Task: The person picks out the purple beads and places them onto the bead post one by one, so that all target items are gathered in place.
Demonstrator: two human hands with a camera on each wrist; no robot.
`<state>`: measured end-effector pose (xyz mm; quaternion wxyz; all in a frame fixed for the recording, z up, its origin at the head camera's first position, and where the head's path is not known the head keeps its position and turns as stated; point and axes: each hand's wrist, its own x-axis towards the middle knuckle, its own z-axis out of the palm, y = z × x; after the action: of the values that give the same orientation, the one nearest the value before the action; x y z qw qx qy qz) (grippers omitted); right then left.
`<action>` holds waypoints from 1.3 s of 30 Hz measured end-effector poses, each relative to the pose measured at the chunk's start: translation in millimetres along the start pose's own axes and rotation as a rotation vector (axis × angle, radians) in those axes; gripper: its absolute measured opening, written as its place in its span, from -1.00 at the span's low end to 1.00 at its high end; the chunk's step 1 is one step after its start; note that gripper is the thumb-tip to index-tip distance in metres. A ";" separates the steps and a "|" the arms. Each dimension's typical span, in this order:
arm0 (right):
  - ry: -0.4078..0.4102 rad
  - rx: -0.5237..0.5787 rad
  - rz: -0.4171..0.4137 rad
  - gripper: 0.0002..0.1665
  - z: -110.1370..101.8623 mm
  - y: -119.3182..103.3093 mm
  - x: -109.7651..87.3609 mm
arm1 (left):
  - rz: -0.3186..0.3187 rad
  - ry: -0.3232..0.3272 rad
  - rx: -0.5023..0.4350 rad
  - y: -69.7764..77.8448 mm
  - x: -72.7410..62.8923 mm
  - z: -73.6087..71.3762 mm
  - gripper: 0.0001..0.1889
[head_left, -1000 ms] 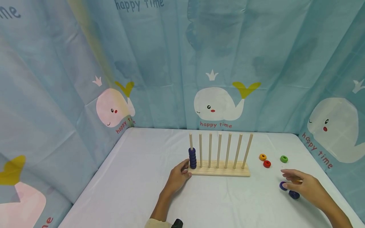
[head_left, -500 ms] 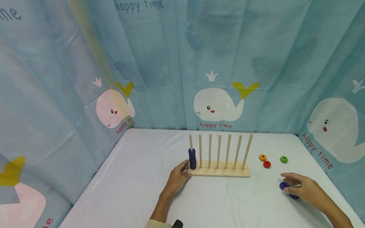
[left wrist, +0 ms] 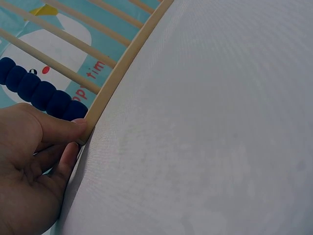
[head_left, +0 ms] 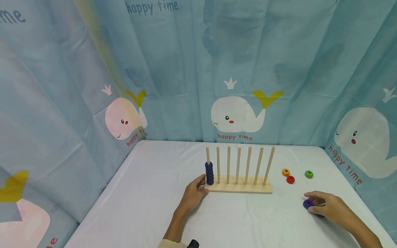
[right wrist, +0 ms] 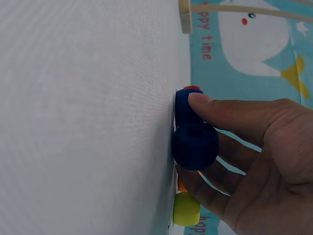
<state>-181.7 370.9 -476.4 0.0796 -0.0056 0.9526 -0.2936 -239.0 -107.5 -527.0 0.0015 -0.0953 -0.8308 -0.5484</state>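
A wooden peg rack (head_left: 238,186) with several upright pegs stands on the table. Dark blue beads (head_left: 209,173) are stacked on its leftmost peg. My left hand (head_left: 193,195) grips the left end of the rack's base, thumb at the front edge, as the left wrist view also shows. Over at the right, my right hand (head_left: 330,206) pinches a blue bead (head_left: 308,204) at table level, its thumb against the bead's side. A second blue bead (right wrist: 194,146) sits close under that hand, nearer the wrist camera; the hand mostly covers it in the head view.
Beyond the right hand lie an orange bead (head_left: 286,172), a red bead (head_left: 290,179) and a green bead (head_left: 308,174), loose on the white tablecloth (head_left: 142,193). A blue whale-print curtain (head_left: 173,69) hangs around the table's back and sides.
My right hand has lowered and its fingers have closed in on the blue bead, which has shifted slightly. The left hand and the rack have stayed put.
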 end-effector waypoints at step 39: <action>0.270 0.017 -0.176 -0.41 -6.1 -50.2 2.7 | 0.000 -0.002 0.003 -1.2 1.7 0.6 -0.36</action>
<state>-187.2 332.6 -443.7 -0.0752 -0.0490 0.9480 -0.3054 -240.8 -107.1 -528.1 0.0011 -0.0959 -0.8316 -0.5470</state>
